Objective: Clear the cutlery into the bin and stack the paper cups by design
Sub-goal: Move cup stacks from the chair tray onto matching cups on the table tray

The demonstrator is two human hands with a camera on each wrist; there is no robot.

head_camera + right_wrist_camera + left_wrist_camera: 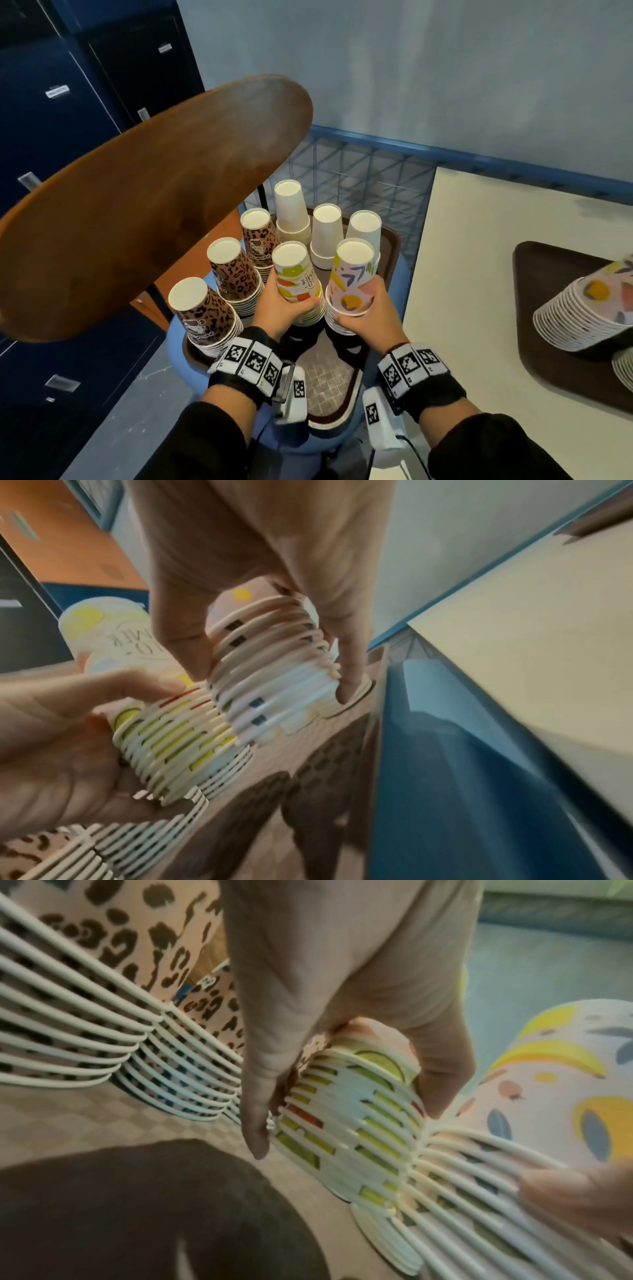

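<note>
— Cups are what both hands are on right now. The left hand [279,310] has fingers and thumb curled round a stack of fruit-print cups [298,284], all upside down. The right hand [368,308] grips a stack of pastel shape-print cups [349,281] in the same way, low down near the rims. The two stacks stand side by side, touching at the rims in the left wrist view, on a brown tray [337,394] resting on a blue stool.

— How should they be handled?

— My guess is gently. Paper walls dent, so squeeze just enough, keep each stack upright, and set it down square so the rims seat evenly. Keep the two designs apart.

— What else is around them?

— Outward on the same tray, three stacks of leopard-print cups [229,274] stand to the left, and three stacks of plain white cups [291,212] behind. On the cream tabletop [479,257] to the right, another tray carries a stack of shape-print cups lying on its side [582,308]. I can't see any cutlery or a bin.

— Any writing?

— On the fruit-print cup, upside-down letters ending "MER"; the rest is hidden. The leopard cups carry a small logo, too small to read.
</note>
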